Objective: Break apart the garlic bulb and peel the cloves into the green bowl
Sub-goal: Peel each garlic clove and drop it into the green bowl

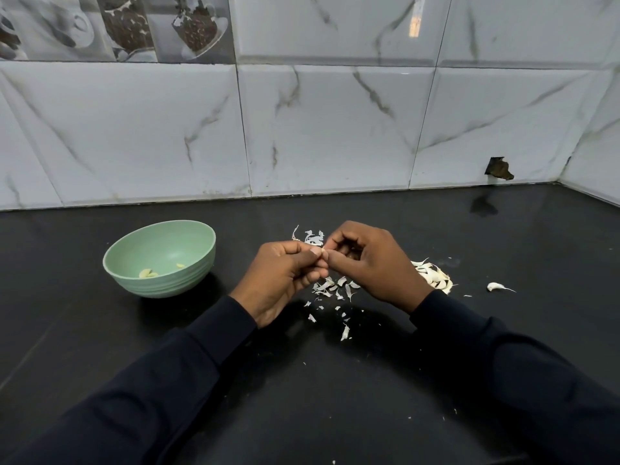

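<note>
Two hands met over the black worktop (436,330) at centre. Left hand (285,276) and right hand (372,263) both had their fingers curled, thumb and forefinger tips clamped on one small pale clove (323,252) between them. It was mostly hidden, so peeled or not: cannot tell. Both hands were held above the worktop, not resting on it.

One green bowl (167,285) stood upright at 9 o'clock from the hands, well apart from them. Inside it were peeled cloves (147,273): two spots of pale yellow, at least two pieces, maybe three.

One pile (432,276) of white unpeeled cloves lay at 3 o'clock, just beside the right wrist and partly behind it; count cannot be told. One lone clove (496,286) with a thin tail lay further out at 3 o'clock, apart from the pile.

Skins (332,286) were scattered in two patches: one at 6 o'clock under the hands, many small scraps trailing toward the viewer, and a smaller one at 12 o'clock behind the fingertips.

Two dark sleeves (503,364) covered both arms. Marble-look tiles (335,129) formed the wall at 12 o'clock.
</note>
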